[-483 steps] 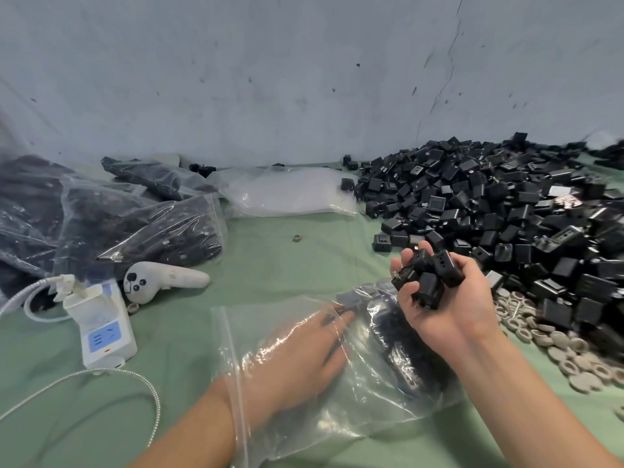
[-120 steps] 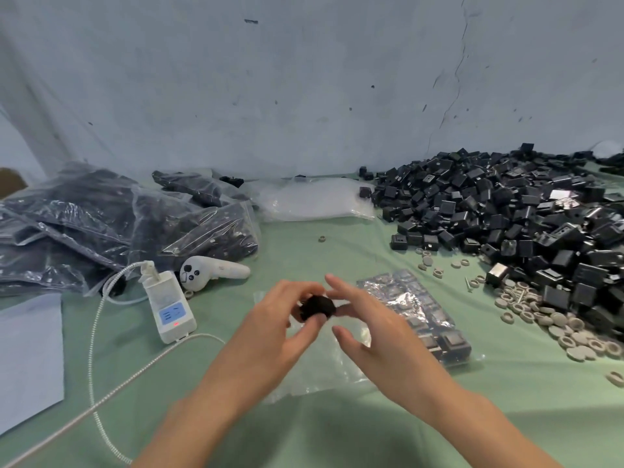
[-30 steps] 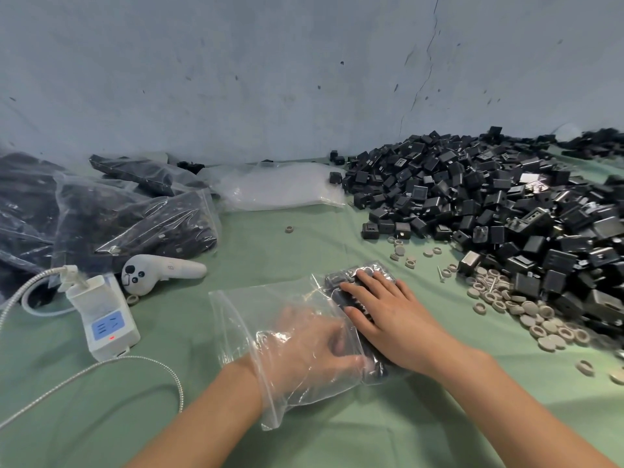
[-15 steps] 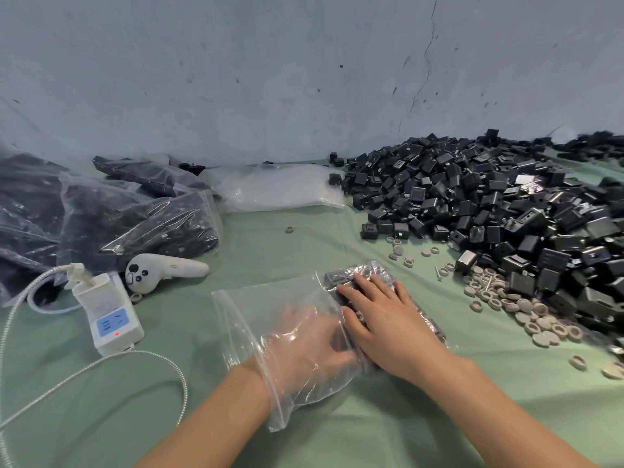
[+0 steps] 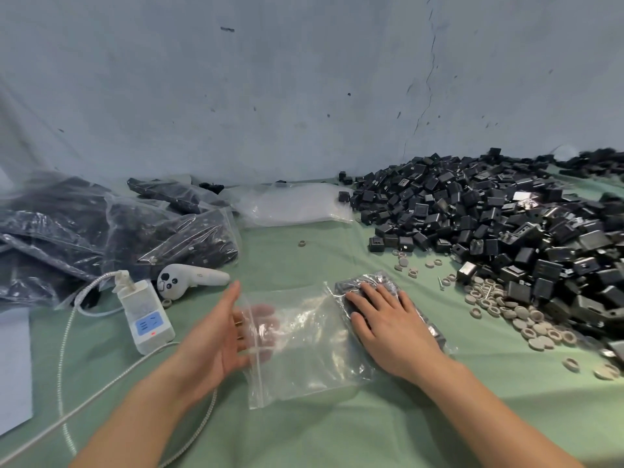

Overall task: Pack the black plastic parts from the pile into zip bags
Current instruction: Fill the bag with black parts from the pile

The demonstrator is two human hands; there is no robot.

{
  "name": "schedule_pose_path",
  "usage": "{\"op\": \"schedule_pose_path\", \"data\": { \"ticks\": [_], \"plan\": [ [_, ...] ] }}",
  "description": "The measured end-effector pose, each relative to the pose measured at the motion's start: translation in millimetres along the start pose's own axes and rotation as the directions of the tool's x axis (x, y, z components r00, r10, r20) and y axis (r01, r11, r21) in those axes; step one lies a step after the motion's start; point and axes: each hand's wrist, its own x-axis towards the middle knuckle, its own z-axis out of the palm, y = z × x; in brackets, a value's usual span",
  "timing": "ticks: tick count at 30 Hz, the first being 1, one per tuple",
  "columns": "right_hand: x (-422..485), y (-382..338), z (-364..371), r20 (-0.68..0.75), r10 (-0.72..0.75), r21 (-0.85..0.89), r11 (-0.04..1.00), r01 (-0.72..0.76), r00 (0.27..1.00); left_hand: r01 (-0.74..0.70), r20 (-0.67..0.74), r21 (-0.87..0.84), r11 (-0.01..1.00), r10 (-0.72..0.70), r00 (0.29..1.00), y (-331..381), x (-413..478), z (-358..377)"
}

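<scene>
- Furthest left, one pale sheet of paper [image 5: 13, 366] lies at the near edge of the green cloth [image 5: 337, 440].
- Beyond it, a heap of filled bags [image 5: 101, 231] holds dark parts. At least three bags show, but the full number cannot be told.
- One white adapter [image 5: 148, 319] with a blue label lies near the heap, its braided cable [image 5: 67, 376] running toward the near edge. One white controller [image 5: 192, 282] lies just beside it.
- The left hand [image 5: 219, 339] stands on edge at the left, zip end of the one clear zip bag [image 5: 304, 352], fingers straight, thumb up, gripping nothing. Its fingertips show blurred through the plastic; whether they are inside the mouth or under the bag cannot be told.
- That bag lies flat on the cloth, its left part empty, with a small batch of black parts [image 5: 349, 286] packed into its far right end.
- Farther off, by the wall, lies a flat stack of empty bags [image 5: 293, 204], too many to count, with one lone ring [image 5: 302, 243] just on its near side.
- The right hand [image 5: 395, 329] lies palm down on the bag's right end, fingers straight, pressing the parts through the plastic without curling round them.
- At the right, one big pile [image 5: 506, 224] of loose black parts spreads back to the wall, touching neither hand.
- Dozens of pale rings [image 5: 506, 314] are scattered along its near edge.
</scene>
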Motion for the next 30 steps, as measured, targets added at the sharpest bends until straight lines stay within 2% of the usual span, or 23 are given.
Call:
{"op": "schedule_pose_path", "data": {
  "ticks": [3, 8, 10, 12, 14, 16, 18, 20, 21, 22, 24, 25, 27, 28, 30],
  "plan": [
    [-0.9, -1.0, -2.0, 0.02, -0.004, -0.001, 1.0, 0.004, 1.0, -0.037, -0.069, 0.216, 0.976, 0.053, 0.996, -13.8, -3.6, -4.0],
    [-1.5, -1.6, -5.2, 0.035, -0.017, 0.007, 1.0, 0.017, 0.999, -0.053, -0.206, 0.314, 0.948, 0.123, 0.971, -21.7, -3.7, -17.3],
    [-2.2, -2.6, -6.8, 0.05, -0.018, 0.014, 1.0, 0.017, 0.999, -0.064, -0.292, 0.397, 0.916, 0.193, 0.937, -21.5, 0.1, -14.7],
    [-1.7, -2.8, -11.8, 0.044, -0.021, 0.088, 0.996, 0.017, 0.999, -0.118, -0.384, 0.521, 0.846, 0.356, 0.852, -18.7, 3.4, -11.9],
    [1.4, 0.8, -24.3, -0.008, -0.009, 0.28, 0.96, 0.01, 1.0, -0.204, -0.421, 0.636, 0.744, 0.556, 0.717, -11.0, 2.1, -8.0],
    [5.3, 9.8, -41.5, -0.099, 0.07, 0.48, 0.877, -0.014, 0.993, -0.313, -0.36, 0.706, 0.635, 0.702, 0.614, -4.4, -4.5, 2.5],
    [8.0, 24.9, -59.7, -0.161, 0.227, 0.665, 0.744, -0.064, 0.961, -0.428, -0.221, 0.726, 0.539, 0.772, 0.596, -0.1, -9.5, 26.1],
    [8.6, 45.1, -71.0, -0.147, 0.441, 0.854, 0.508, -0.111, 0.886, -0.527, -0.013, 0.72, 0.452, 0.768, 0.641, 0.8, -7.0, 61.4],
    [8.6, 56.3, -74.7, -0.122, 0.565, 0.92, 0.373, -0.121, 0.816, -0.571, 0.111, 0.709, 0.412, 0.735, 0.669, 0.0, -2.6, 84.2],
    [7.9, 67.8, -77.6, -0.089, 0.692, 0.966, 0.234, -0.106, 0.716, -0.612, 0.237, 0.697, 0.374, 0.685, 0.689, -1.3, 3.8, 110.1],
    [5.4, 90.7, -81.1, 0.03, 0.88, 1.0, -0.026, -0.015, 0.474, -0.663, 0.442, 0.691, 0.288, 0.558, 0.703, -4.4, 23.4, 167.2],
    [3.6, 100.6, -81.3, 0.104, 0.923, 0.992, -0.125, 0.032, 0.371, -0.673, 0.509, 0.7, 0.239, 0.494, 0.705, -6.0, 36.1, 196.7],
    [-1.1, 118.7, -80.5, 0.248, 0.942, 0.959, -0.272, 0.082, 0.225, -0.683, 0.585, 0.712, 0.161, 0.403, 0.704, -7.9, 61.7, 253.9],
    [-3.2, 123.6, -79.1, 0.313, 0.932, 0.937, -0.334, 0.1, 0.181, -0.688, 0.604, 0.713, 0.133, 0.382, 0.699, -7.8, 73.2, 275.2],
    [-7.8, 131.7, -80.0, 0.425, 0.894, 0.887, -0.443, 0.131, 0.143, -0.705, 0.64, 0.7, 0.111, 0.339, 0.689, -9.0, 94.3, 313.5]
  ]
}}
